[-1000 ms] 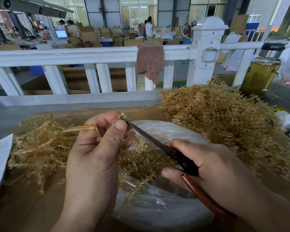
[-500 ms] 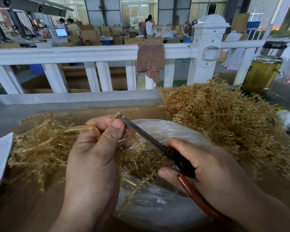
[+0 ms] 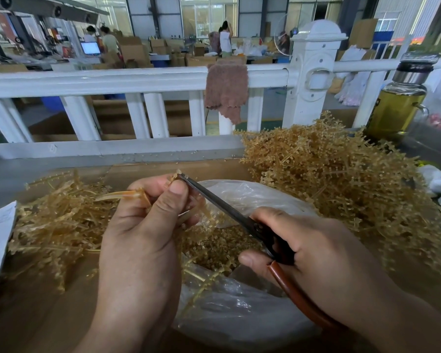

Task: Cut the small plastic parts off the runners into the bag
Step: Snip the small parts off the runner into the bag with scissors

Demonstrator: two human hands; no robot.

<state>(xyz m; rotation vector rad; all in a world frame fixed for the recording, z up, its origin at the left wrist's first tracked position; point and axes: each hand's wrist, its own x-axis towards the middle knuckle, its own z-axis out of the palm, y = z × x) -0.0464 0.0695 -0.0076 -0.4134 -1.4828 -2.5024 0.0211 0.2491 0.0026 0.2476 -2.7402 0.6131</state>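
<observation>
We pinch a runner (image 3: 124,194) in our left hand (image 3: 143,233), thumb and fingers curled round it. Its tip, carrying small parts, pokes up just past the thumb, above the far rim of the bag (image 3: 239,317). Our right hand (image 3: 321,253) is wrapped round the handles of the scissors (image 3: 222,208). The blades look all but closed, with the points touching that tip right beside the thumb. Loose parts (image 3: 214,247) lie in the open bag between our hands. We judge three risks from here. The points sit so close to the thumb that a hurried snip could nick it. The tip is near the bag's back edge, so a part could spring onto the bench (image 3: 36,322) rather than drop in. A cut too far along the branch would leave a stub on the part. A pile (image 3: 329,179) of full runners rises to the right, and a barer-looking heap (image 3: 54,225) lies to the left.
</observation>
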